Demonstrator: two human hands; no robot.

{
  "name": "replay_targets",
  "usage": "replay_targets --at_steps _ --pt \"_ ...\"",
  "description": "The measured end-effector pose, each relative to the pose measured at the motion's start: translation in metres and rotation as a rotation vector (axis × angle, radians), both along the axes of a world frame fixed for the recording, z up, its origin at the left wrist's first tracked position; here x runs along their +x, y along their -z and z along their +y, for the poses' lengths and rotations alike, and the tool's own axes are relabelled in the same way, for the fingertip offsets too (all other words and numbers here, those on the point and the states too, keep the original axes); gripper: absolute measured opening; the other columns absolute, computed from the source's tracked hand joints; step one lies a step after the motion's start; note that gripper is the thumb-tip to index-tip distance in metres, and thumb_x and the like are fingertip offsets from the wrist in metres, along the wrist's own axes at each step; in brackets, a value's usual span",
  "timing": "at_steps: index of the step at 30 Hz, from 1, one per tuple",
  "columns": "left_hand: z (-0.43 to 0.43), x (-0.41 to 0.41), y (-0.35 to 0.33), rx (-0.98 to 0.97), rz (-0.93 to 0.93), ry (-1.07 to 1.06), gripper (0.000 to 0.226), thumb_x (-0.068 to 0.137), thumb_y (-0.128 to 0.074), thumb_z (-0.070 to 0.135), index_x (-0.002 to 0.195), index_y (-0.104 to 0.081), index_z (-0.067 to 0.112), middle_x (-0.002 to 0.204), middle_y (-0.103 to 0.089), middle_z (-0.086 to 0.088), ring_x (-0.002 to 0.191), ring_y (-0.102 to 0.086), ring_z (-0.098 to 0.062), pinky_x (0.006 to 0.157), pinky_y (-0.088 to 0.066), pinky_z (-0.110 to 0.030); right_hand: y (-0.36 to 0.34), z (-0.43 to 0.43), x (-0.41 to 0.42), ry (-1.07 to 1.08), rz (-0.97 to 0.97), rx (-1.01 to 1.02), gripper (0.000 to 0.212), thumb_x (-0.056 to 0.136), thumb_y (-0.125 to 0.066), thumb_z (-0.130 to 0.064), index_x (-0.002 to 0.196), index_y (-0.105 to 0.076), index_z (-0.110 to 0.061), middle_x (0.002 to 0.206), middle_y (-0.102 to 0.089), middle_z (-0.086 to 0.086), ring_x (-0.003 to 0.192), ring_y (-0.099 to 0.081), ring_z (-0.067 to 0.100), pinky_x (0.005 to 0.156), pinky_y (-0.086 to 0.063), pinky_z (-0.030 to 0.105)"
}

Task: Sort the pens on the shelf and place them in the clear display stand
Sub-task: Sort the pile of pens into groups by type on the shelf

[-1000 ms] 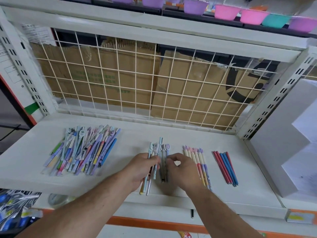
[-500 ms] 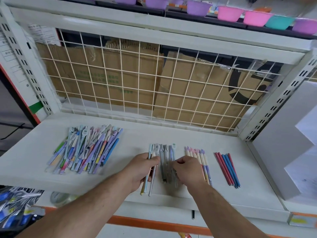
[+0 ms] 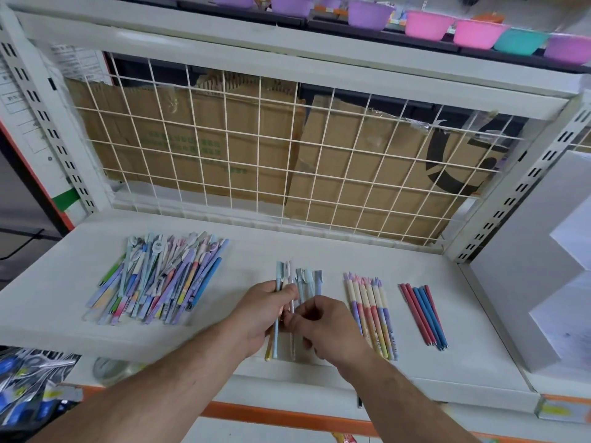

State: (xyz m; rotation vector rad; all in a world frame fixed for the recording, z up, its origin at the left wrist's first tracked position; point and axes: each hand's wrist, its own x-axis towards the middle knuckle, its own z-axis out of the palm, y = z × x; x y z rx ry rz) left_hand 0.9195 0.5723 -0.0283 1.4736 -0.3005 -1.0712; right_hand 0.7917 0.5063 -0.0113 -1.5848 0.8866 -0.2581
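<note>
On the white shelf (image 3: 262, 251) lie four groups of pens. A big mixed pile of pastel pens (image 3: 160, 279) sits at the left. In the middle is a small group of grey-blue capped pens (image 3: 302, 278); my left hand (image 3: 265, 311) grips a few of them, and my right hand (image 3: 323, 324) pinches others beside it. To their right lie a row of cream, pink and purple pens (image 3: 371, 311) and a row of red and blue pens (image 3: 422, 311). No clear display stand shows.
A white wire grid (image 3: 287, 161) with cardboard behind it closes the back of the shelf. Coloured plastic bowls (image 3: 476, 33) stand on the shelf above. White stepped boxes (image 3: 543, 251) stand at the right. Packaged goods (image 3: 28, 378) hang below left.
Both hands have shifted slightly left over the middle group, the right hand closing in toward the left. The grey-blue pens now lie closer together.
</note>
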Motion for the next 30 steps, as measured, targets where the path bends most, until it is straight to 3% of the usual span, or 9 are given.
replay_targets --at_steps 7,11,15,19,23,27,30 --pt "0.002 -0.004 -0.008 -0.011 0.044 0.027 0.026 0.101 -0.054 0.021 0.091 -0.069 0.002 0.058 -0.052 -0.002 0.053 -0.052 -0.016 0.056 -0.052 -0.03 0.002 -0.002 0.004 0.036 0.02 -0.01 0.021 0.088 -0.072 -0.009 0.094 -0.059 0.006 0.076 -0.063 0.026 0.052 -0.051 0.015 0.041 -0.037 0.018" --pt "0.003 0.001 -0.006 0.022 0.102 -0.03 0.031 0.103 -0.048 0.026 0.097 -0.067 0.002 0.061 -0.054 -0.004 0.052 -0.047 -0.018 0.047 -0.036 -0.025 0.007 -0.007 0.011 0.136 0.04 -0.09 0.007 0.089 -0.065 -0.01 0.086 -0.063 -0.004 0.062 -0.061 0.006 0.05 -0.053 0.016 0.046 -0.041 0.025" --pt "0.004 0.009 -0.005 0.048 0.161 -0.096 0.032 0.102 -0.044 0.023 0.103 -0.066 -0.001 0.059 -0.049 -0.004 0.043 -0.034 -0.013 0.041 -0.021 -0.02 0.012 -0.019 0.014 0.202 0.177 -0.246 0.013 0.091 -0.055 -0.01 0.085 -0.067 -0.007 0.063 -0.063 0.006 0.046 -0.053 0.014 0.043 -0.042 0.023" --pt "0.005 0.012 -0.007 0.052 0.231 -0.134 0.036 0.09 -0.042 0.019 0.102 -0.071 0.0 0.06 -0.05 -0.007 0.043 -0.034 -0.015 0.041 -0.023 -0.02 0.014 -0.02 0.015 0.157 0.258 -0.332 0.012 0.092 -0.058 -0.015 0.087 -0.068 -0.012 0.07 -0.068 0.002 0.053 -0.058 0.013 0.046 -0.045 0.021" --pt "0.004 0.013 -0.006 0.012 0.249 -0.165 0.036 0.089 -0.039 0.011 0.103 -0.07 -0.002 0.062 -0.048 -0.007 0.047 -0.037 -0.017 0.044 -0.027 -0.024 0.013 -0.016 0.015 0.164 0.218 -0.387 0.009 0.092 -0.059 -0.014 0.09 -0.067 -0.014 0.071 -0.07 0.001 0.041 -0.056 0.0 0.044 -0.045 0.015" --pt "0.002 0.01 -0.005 -0.038 0.257 -0.199 0.024 0.096 -0.041 0.001 0.102 -0.064 -0.004 0.063 -0.044 -0.009 0.053 -0.04 -0.02 0.05 -0.036 -0.028 0.011 -0.007 0.014 0.106 0.15 -0.385 0.01 0.09 -0.065 -0.024 0.082 -0.067 -0.019 0.07 -0.069 -0.002 0.058 -0.062 0.007 0.059 -0.054 0.026" --pt "0.0 0.008 -0.003 -0.049 0.245 -0.194 0.018 0.098 -0.045 0.0 0.103 -0.062 -0.002 0.064 -0.045 -0.008 0.056 -0.042 -0.019 0.053 -0.041 -0.029 0.011 0.005 0.013 0.003 0.161 -0.337 0.021 0.081 -0.076 -0.037 0.081 -0.064 -0.02 0.071 -0.066 -0.005 0.062 -0.059 0.008 0.058 -0.049 0.025"
